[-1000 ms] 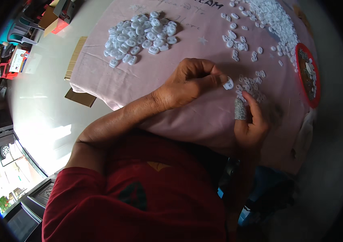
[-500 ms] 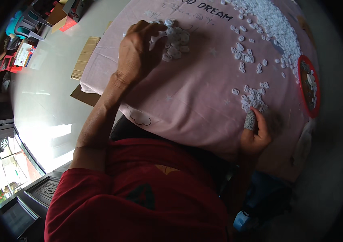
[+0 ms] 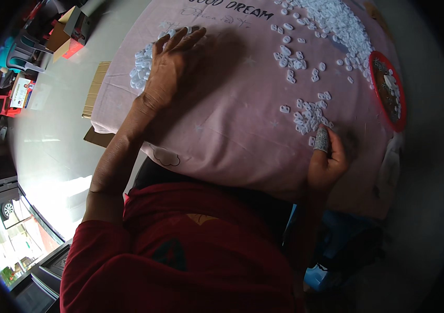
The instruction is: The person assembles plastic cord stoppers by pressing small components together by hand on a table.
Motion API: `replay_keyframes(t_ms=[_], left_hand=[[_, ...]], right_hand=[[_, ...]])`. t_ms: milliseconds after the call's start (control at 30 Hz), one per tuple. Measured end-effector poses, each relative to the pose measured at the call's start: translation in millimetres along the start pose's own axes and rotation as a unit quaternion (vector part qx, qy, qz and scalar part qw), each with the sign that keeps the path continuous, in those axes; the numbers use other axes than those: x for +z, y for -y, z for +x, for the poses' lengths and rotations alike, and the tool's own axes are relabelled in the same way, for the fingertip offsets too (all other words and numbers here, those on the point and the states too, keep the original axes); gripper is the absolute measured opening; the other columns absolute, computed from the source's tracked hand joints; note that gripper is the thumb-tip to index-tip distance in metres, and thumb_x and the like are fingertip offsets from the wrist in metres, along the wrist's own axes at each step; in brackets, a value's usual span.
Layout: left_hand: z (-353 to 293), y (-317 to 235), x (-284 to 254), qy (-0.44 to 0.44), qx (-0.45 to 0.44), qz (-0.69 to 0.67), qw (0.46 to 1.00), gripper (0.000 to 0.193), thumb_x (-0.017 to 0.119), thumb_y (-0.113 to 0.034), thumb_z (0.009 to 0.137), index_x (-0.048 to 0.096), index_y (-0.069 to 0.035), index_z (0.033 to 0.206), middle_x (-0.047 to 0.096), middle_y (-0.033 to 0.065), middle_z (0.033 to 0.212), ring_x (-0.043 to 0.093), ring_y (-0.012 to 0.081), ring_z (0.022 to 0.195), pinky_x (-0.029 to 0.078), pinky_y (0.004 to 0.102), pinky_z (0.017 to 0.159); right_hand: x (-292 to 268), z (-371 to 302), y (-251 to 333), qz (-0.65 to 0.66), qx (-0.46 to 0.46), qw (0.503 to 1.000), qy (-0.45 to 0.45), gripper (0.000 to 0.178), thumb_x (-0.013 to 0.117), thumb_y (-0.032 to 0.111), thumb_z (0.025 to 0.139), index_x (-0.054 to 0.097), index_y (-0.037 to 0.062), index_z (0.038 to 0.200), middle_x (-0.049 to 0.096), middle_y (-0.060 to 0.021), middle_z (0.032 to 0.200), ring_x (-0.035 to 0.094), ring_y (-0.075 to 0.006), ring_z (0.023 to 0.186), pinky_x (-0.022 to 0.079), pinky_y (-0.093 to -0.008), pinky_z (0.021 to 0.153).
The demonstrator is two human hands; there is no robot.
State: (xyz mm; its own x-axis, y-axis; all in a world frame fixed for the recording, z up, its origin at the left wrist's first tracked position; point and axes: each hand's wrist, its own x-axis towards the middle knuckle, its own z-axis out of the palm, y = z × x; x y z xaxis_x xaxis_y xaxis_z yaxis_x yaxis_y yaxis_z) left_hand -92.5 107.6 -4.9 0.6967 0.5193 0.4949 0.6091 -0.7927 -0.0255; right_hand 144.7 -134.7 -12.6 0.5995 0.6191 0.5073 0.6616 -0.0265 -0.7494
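My left hand [image 3: 167,70] lies palm-down at the far left of the pink cloth [image 3: 222,94], fingers stretched and a little apart. Its outer edge is against a heap of small white plastic pieces [image 3: 141,68], and its fingers hide part of them. Near the front right, my right hand [image 3: 329,161] has its thumb and fingers closed together at the edge of a smaller pile of white pieces [image 3: 310,116]. A grey speckled finger cover [image 3: 321,140] wraps the thumb. Whatever the fingertips pinch is hidden. One loose white piece [image 3: 311,141] lies beside the thumb.
A large spread of white pieces [image 3: 336,31] covers the far right, with a few small clusters [image 3: 289,58] nearer. A red-rimmed round tray [image 3: 403,122] holding some pieces sits at the right edge. Cardboard [image 3: 95,94] stands left of the table.
My left hand has swept the heap leftward across the cloth; the heap now lies on the hand's left side. My right hand stays by the small pile. The whole view has shifted slightly.
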Motion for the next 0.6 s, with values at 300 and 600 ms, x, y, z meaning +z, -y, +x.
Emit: replay_keyframes(t_ms=[300,600], left_hand=[[-9,-135,-7,0.025,0.158,-0.252,0.955,0.045,0.061,-0.024,0.080,0.059,-0.013,0.123,0.046,0.0120,0.138,0.045,0.0295,0.125,0.033,0.0437,0.102],[-2,-139,-20,0.001,0.114,-0.374,0.920,0.026,0.061,-0.025,0.085,0.066,-0.009,0.105,0.055,0.0143,0.126,0.048,0.0318,0.122,0.034,0.0442,0.102]], right_hand=[[-5,-2,-2,0.042,0.047,0.998,0.014,0.020,0.055,-0.002,0.087,0.066,-0.0058,0.103,0.070,-0.0122,0.092,0.062,-0.0140,0.085,0.049,-0.0272,0.079],[-8,-3,-10,0.069,0.072,0.994,0.039,0.022,0.052,-0.001,0.089,0.065,-0.0062,0.106,0.068,-0.0111,0.102,0.061,-0.0160,0.093,0.048,-0.0292,0.086]])
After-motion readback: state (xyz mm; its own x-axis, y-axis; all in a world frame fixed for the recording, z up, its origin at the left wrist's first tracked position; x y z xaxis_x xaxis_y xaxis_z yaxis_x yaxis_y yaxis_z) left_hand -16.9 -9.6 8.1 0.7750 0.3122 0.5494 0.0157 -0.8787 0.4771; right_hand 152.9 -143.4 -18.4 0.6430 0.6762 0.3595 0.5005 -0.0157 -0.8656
